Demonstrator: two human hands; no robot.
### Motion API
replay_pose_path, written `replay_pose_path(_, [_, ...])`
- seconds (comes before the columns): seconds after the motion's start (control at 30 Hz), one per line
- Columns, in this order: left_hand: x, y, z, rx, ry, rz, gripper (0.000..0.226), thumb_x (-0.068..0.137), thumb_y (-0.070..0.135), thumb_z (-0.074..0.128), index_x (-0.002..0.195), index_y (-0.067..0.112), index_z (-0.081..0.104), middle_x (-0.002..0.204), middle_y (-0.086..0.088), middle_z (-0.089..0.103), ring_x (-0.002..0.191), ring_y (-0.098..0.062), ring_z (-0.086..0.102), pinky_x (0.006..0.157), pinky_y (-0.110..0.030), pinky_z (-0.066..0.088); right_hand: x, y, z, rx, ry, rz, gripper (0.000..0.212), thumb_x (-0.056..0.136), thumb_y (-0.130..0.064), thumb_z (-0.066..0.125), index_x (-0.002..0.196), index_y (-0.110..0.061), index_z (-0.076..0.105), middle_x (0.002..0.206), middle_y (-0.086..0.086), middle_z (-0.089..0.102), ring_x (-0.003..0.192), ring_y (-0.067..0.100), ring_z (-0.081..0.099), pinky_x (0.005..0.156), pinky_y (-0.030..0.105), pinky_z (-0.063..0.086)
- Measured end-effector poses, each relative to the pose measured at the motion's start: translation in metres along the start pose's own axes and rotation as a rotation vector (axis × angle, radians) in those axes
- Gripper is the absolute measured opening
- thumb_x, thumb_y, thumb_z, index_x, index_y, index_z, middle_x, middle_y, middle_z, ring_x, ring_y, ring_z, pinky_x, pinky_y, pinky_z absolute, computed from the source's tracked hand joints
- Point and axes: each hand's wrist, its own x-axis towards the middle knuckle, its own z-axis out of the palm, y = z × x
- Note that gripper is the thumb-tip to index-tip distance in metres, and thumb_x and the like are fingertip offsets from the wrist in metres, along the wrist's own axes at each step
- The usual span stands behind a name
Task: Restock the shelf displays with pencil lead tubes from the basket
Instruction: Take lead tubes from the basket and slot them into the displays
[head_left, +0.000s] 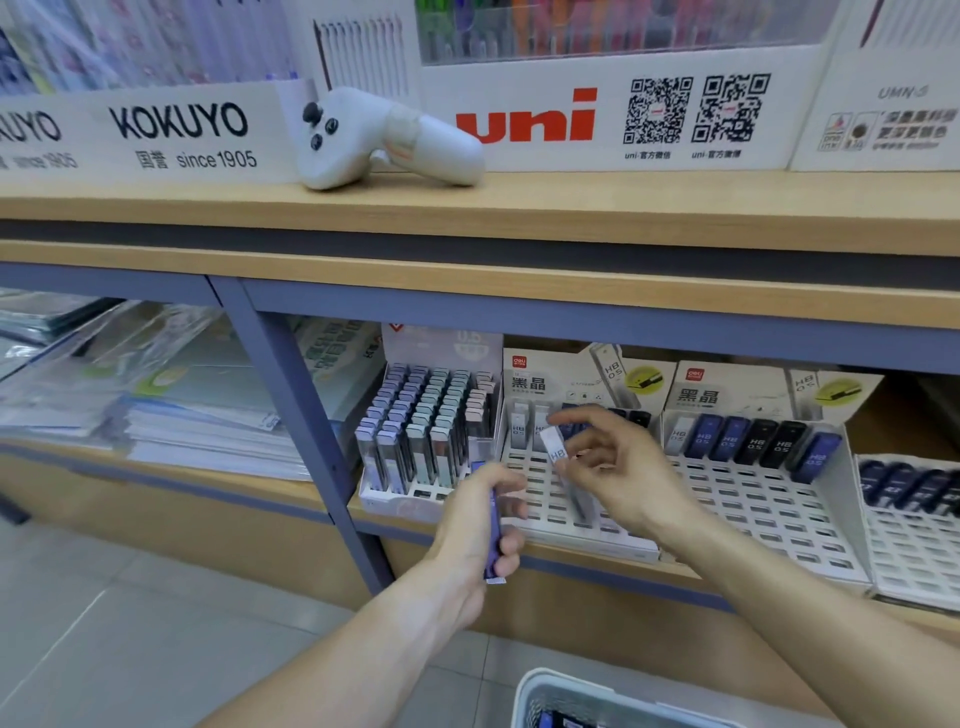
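My left hand (480, 525) grips blue pencil lead tubes (492, 525), upright, in front of the lower shelf. My right hand (618, 467) pinches a white-capped lead tube (557, 451) marked HB, tilted over the slotted white display tray (566, 506) in the middle. That tray has a few tubes in its back row and many bare slots. The white basket (582, 696) sits at the bottom edge, with blue tubes inside.
A full display of pastel lead tubes (426, 431) stands left of the middle tray. Another slotted display (753, 488) with blue and black tubes stands to the right. A white controller (384, 137) lies on the upper shelf. Stacked paper goods (156, 395) fill the left bay.
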Motion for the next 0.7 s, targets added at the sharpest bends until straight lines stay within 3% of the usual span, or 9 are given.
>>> replay_pose_path(0.2, [0.000, 0.001, -0.007, -0.126, -0.126, -0.056, 0.018, 0.096, 0.019, 0.040, 0.103, 0.006, 0.050, 0.065, -0.008, 0.050, 0.045, -0.018, 0.037, 0.040, -0.021, 0.026, 0.025, 0.001, 0.022, -0.029, 0.280, -0.108, 0.025, 0.090, -0.017, 0.074, 0.098, -0.032, 0.055, 0.077, -0.007, 0.072, 0.075, 0.004, 0.069, 0.073, 0.030, 0.057])
replay_pose_path(0.33, [0.001, 0.001, -0.011, -0.100, -0.131, 0.015, 0.018, 0.106, 0.014, 0.048, 0.114, 0.000, 0.054, 0.069, -0.011, 0.054, 0.052, -0.021, 0.047, 0.043, -0.028, 0.039, 0.032, 0.003, 0.040, -0.113, 0.250, -0.166, 0.028, 0.092, -0.014, 0.070, 0.097, -0.033, 0.051, 0.080, -0.011, 0.071, 0.075, 0.001, 0.067, 0.072, 0.026, 0.056])
replay_pose_path(0.43, [-0.002, 0.001, -0.015, -0.024, -0.126, 0.057, 0.026, 0.106, 0.022, 0.053, 0.120, 0.001, 0.059, 0.069, -0.010, 0.057, 0.055, -0.023, 0.052, 0.047, -0.030, 0.046, 0.032, 0.007, 0.048, -0.214, 0.232, -0.205, 0.031, 0.094, -0.013, 0.068, 0.098, -0.036, 0.048, 0.083, -0.015, 0.067, 0.075, -0.002, 0.065, 0.071, 0.025, 0.056])
replay_pose_path(0.57, [-0.005, 0.002, -0.021, 0.057, -0.148, 0.056, 0.030, 0.106, 0.032, 0.052, 0.122, 0.007, 0.059, 0.062, -0.002, 0.048, 0.046, -0.018, 0.040, 0.042, -0.024, 0.033, 0.039, 0.008, 0.045, -0.280, 0.229, -0.229, 0.028, 0.094, -0.017, 0.068, 0.104, -0.034, 0.050, 0.087, -0.008, 0.070, 0.075, 0.006, 0.068, 0.073, 0.036, 0.059])
replay_pose_path(0.7, [-0.006, 0.004, -0.025, -0.046, -0.212, -0.030, 0.031, 0.104, 0.028, 0.040, 0.117, 0.006, 0.058, 0.063, -0.001, 0.040, 0.047, -0.014, 0.030, 0.043, -0.024, 0.022, 0.041, 0.010, 0.044, -0.356, 0.226, -0.263, 0.025, 0.093, -0.016, 0.069, 0.107, -0.030, 0.054, 0.087, -0.006, 0.071, 0.075, 0.012, 0.069, 0.072, 0.037, 0.059])
